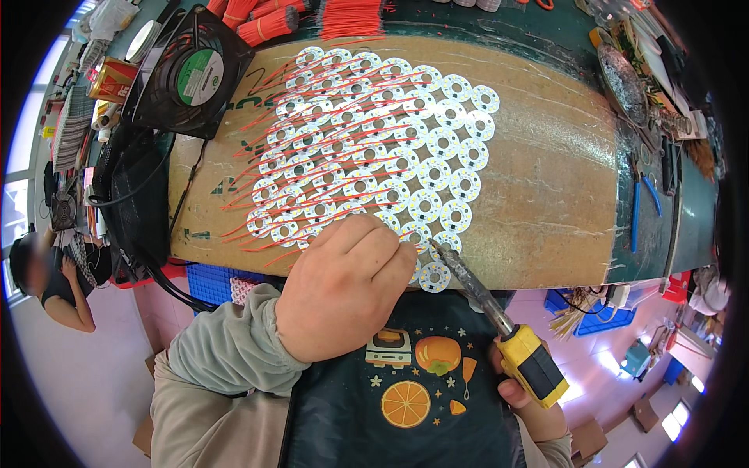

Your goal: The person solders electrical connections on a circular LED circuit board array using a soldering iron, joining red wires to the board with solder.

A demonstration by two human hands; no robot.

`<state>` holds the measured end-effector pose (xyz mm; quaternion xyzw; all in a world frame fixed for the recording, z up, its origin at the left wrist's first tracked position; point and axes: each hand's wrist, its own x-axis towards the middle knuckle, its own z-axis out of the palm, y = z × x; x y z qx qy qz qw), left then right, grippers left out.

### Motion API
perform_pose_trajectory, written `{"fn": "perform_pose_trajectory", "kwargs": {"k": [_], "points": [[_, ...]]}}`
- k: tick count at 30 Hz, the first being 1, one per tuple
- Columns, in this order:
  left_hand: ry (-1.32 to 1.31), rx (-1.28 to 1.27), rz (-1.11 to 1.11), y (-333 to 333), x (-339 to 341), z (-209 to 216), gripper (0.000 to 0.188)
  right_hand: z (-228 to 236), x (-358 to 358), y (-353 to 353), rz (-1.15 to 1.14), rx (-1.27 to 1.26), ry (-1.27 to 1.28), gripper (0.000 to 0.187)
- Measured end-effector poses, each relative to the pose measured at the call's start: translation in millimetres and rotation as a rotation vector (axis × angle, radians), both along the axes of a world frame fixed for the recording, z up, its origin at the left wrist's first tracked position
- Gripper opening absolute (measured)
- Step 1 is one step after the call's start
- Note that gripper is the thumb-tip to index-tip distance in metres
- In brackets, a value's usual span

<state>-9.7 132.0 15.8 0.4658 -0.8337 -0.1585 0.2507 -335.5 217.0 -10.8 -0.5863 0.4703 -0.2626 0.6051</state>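
Rows of round white circuit boards (465, 216), ring-shaped with small yellow chips, lie close together on a brown board. Thin red wires (234, 207) cross many of them and stick out to the left. Over the near edge of these rows, my left hand (343, 285) is closed, fingertips bent down out of sight, so whatever they pinch is hidden. My right hand (530, 405) is wrapped round the yellow and black handle of a soldering iron (534, 363). The iron's dark tip slants up and left, over or against the near boards beside my left fingers.
A black fan (168, 101) stands at the far left of the brown board (546, 171). Bundles of red wire (351, 19) lie behind. Blue-handled pliers (636, 210) are at right. Another person (62, 273) sits at far left.
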Motion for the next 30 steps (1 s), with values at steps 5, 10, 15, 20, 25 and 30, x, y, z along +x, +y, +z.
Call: {"fn": "perform_pose_trajectory", "kwargs": {"k": [5,10,15,20,25,30], "points": [[0.000,-0.003,0.005,0,0,1,0.033,3,4,-8,0.028,0.024,-0.025,0.050],[-0.005,-0.012,0.007,0,0,0,0.032,1,-1,-11,0.074,0.043,-0.072,0.052],[-0.002,-0.017,0.004,0,0,0,0.033,3,1,-2,-0.009,-0.004,-0.014,0.053],[-0.011,-0.014,0.002,0,0,1,0.032,-7,1,4,-0.102,-0.044,-0.086,0.051],[0.018,0.014,0.025,-3,0,2,0.031,-5,13,-7,-0.130,0.010,-0.300,0.036],[0.099,-0.025,0.062,-20,5,12,0.027,-10,20,-13,-0.137,-0.028,-0.279,0.030]]}}
